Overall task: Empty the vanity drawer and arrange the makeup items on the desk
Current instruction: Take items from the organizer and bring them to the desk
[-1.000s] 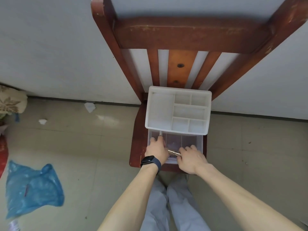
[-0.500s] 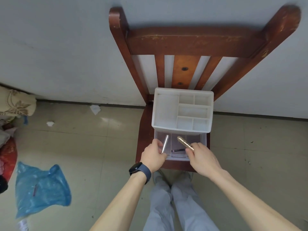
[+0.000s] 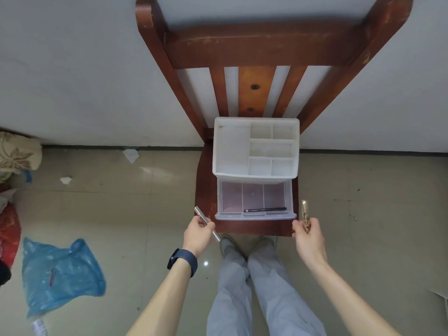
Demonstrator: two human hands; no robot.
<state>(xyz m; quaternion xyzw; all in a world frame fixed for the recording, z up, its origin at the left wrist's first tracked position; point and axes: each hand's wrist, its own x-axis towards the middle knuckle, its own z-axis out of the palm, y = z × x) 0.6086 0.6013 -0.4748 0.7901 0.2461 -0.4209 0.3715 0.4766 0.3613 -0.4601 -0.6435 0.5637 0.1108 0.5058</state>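
Tiled floor (image 3: 145,202) open left and right of wooden chair (image 3: 261,44). Blue plastic bag (image 3: 60,270) on floor at far left, well apart. White organizer (image 3: 231,151) on seat; clear drawer (image 3: 254,216) open toward near edge, front just short of seat lip. Left hand (image 3: 197,236) off drawer's left corner, fingers pinching silver tube (image 3: 201,214), tube slanting. Right hand (image 3: 310,238) off right corner, fingers curled round gold tube (image 3: 305,212), its top poking above them. Black eyeliner pencil (image 3: 265,210) lies along drawer front, between both hands, touched by neither.
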